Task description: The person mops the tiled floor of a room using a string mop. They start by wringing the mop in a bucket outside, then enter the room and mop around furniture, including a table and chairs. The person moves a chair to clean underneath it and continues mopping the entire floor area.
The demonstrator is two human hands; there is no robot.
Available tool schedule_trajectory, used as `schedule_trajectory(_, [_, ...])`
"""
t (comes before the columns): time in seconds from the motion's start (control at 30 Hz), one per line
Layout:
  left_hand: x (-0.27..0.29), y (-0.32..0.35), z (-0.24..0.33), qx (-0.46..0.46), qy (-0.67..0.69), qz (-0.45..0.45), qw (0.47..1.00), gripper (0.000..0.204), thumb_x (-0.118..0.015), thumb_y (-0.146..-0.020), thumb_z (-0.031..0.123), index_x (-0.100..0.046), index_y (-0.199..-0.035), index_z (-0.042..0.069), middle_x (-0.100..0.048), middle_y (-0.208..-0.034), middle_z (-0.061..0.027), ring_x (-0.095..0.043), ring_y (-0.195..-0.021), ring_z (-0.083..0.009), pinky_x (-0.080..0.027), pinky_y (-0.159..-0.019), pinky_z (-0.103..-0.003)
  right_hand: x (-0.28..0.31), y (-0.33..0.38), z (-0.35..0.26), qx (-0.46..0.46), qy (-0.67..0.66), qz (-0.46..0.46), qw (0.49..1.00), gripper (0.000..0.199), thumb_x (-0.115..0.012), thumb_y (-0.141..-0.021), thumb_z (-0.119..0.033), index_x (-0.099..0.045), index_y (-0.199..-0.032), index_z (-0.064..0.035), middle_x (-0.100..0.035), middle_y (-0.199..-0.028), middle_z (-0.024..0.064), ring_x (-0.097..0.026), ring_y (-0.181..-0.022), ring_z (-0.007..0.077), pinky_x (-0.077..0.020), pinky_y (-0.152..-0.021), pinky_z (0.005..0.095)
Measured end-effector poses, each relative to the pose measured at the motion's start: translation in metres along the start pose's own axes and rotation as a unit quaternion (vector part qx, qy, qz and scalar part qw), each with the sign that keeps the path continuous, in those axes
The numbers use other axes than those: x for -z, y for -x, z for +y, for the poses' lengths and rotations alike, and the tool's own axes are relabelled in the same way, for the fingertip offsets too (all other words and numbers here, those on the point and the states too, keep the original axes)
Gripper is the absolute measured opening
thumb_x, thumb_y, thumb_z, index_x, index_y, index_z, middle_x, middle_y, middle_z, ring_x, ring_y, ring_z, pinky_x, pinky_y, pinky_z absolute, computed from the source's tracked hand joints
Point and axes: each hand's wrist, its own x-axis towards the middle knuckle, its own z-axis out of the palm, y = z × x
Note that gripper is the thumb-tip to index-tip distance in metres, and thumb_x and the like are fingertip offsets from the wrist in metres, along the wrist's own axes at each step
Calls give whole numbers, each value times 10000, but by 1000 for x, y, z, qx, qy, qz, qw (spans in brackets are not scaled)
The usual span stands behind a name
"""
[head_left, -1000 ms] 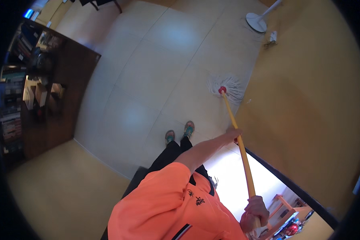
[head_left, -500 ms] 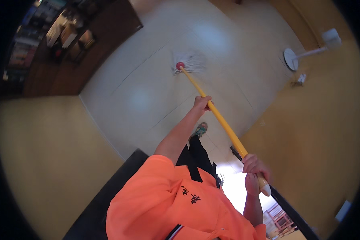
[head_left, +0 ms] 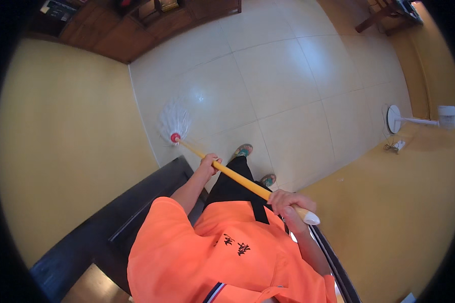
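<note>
A mop with a yellow handle [head_left: 242,181] slants across in front of my body. Its white string head [head_left: 174,117], joined by a red collar [head_left: 175,138], lies fanned out on the tiled floor close to the left wall. Partway down the shaft, my left hand [head_left: 211,163] is closed around it. My right hand [head_left: 290,206] grips the upper end, just below the white end cap [head_left: 311,218].
Yellow walls [head_left: 76,131] flank the tiled floor [head_left: 283,86]. A dark wooden cabinet [head_left: 101,30] stands at the far left, a dark door [head_left: 136,217] at my near left. Toward the right are a white pedestal fan [head_left: 394,119] and a power strip [head_left: 399,146]. Wooden furniture [head_left: 376,19] stands far right.
The mop head has swept left and nearer, from mid-floor to beside the left wall. Both hands moved left with the handle, keeping their grip. My view has turned, and both shoes now show.
</note>
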Motion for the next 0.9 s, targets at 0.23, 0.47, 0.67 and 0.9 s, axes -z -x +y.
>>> schedule_trajectory(0.23, [22, -25, -71, 75, -12, 9, 997, 205, -450, -737, 7, -406, -937, -1, -494, -615, -103, -493, -432, -186, -398, -355, -287, 1, 67, -34, 35, 19, -18, 999, 70, -535, -772, 7, -489, -720, 21, -513, -586, 99, -478, -518, 208, -433, -585, 368])
schedule_trajectory(0.47, [34, 13, -135, -6, -112, 65, 992, 345, -431, -685, -109, -353, -1017, -54, -472, -711, -139, -508, -445, -219, -458, -377, -284, -32, 192, -58, 68, 21, 122, 990, 132, -533, -808, -67, -503, -703, 7, -503, -572, 74, -486, -525, 189, -418, -613, 362])
schedule_trajectory(0.67, [93, 58, -95, -67, -159, -72, 982, 259, -556, -760, 18, -400, -960, -29, -507, -660, -129, -547, -475, -250, -523, -472, -385, -82, 244, -32, 65, 85, 52, 993, 83, -559, -780, -42, -520, -726, 7, -527, -641, 80, -514, -623, 222, -435, -718, 371])
schedule_trajectory(0.9, [100, 25, -76, -85, -151, -75, 982, 244, -537, -754, 20, -405, -959, 2, -520, -837, -144, -595, -618, -264, -537, -524, -369, -79, 241, -11, 55, 129, -36, 989, 60, -576, -727, 24, -523, -742, 0, -538, -687, 78, -520, -654, 226, -442, -775, 390])
